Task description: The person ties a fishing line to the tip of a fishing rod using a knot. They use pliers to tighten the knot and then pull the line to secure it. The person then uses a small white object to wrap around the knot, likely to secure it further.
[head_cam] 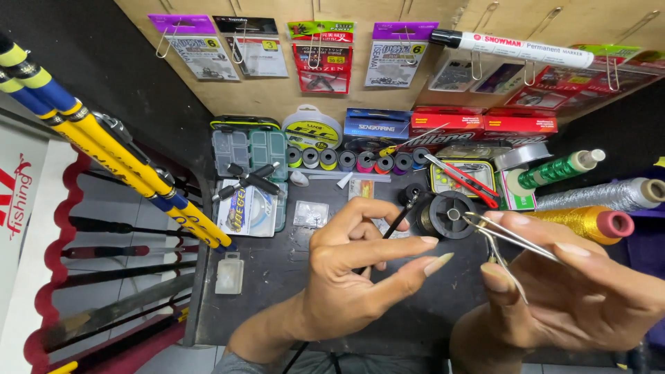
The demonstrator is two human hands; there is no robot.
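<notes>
At lower centre, the left hand (346, 277) pinches a thin black rod (398, 223) between thumb and curled fingers, index and middle fingers stretched right. The rod slants up toward a black spool (447, 215). At lower right, the right hand (582, 291) grips a metal wire guide (509, 239), just beside the rod's tip.

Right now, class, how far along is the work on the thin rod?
Done: no finished wrap shows on the thin dark rod. In hand: the left hand pinches that rod, the right hand holds a wire guide beside it. Left: the gold thread spool lies untouched.
</notes>
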